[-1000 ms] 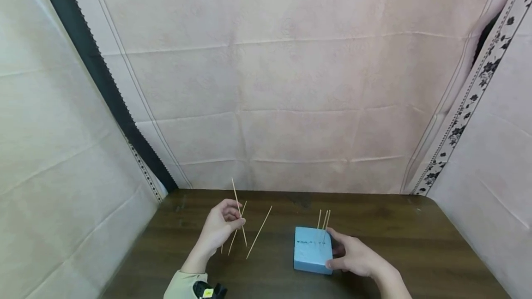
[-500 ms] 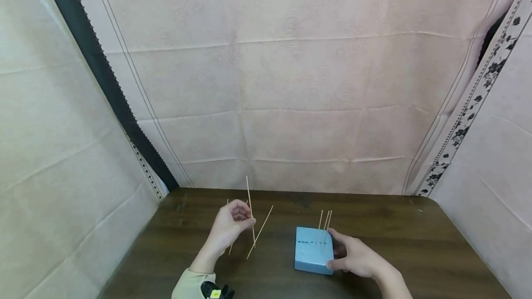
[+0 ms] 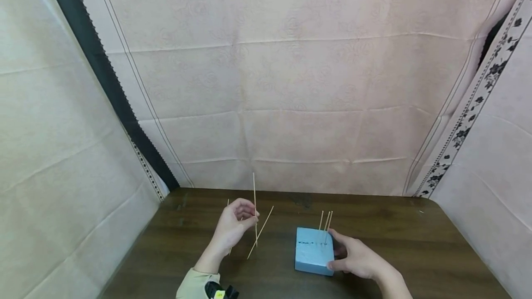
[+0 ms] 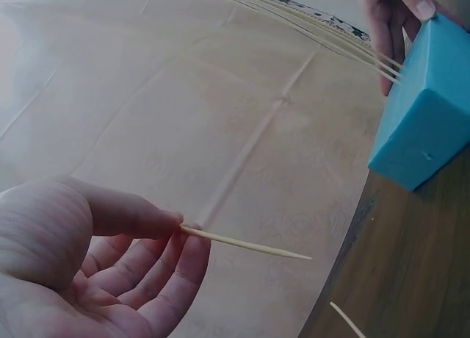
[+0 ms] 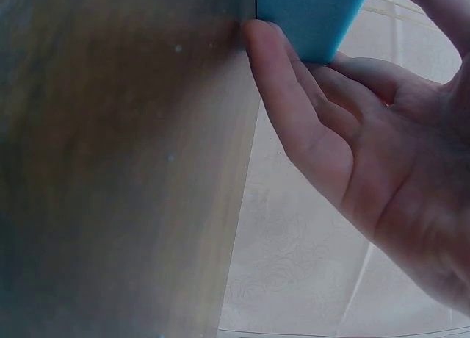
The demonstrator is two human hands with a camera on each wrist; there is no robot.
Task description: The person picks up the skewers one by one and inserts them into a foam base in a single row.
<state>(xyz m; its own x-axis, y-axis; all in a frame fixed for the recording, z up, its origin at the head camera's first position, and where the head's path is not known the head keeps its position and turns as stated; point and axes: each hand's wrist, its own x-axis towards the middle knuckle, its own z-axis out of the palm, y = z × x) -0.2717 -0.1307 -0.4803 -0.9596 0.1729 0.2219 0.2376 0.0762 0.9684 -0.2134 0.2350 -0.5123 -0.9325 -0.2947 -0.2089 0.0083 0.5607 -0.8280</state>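
My left hand [image 3: 232,227] pinches a thin wooden skewer [image 3: 255,193] between thumb and fingertips, holding it nearly upright over the left part of the table. In the left wrist view its pointed end sticks out past the fingers. My right hand [image 3: 355,257] grips the right side of a light blue foam block [image 3: 312,260], thumb at the near corner and fingers round the far side. Several skewers [image 3: 321,220] stand upright in the block's top, towards its far right. A row of dark marks runs across that top.
A loose skewer [image 3: 267,218] lies slanted on the dark wooden table [image 3: 374,220], right of my left hand. Other skewers lie partly hidden behind that hand. Pale cloth [image 3: 307,105] hangs behind the table and on both sides.
My left hand has moved a little to the right with its skewer, which has turned from leaning left to nearly upright. The right hand and block have hardly moved.
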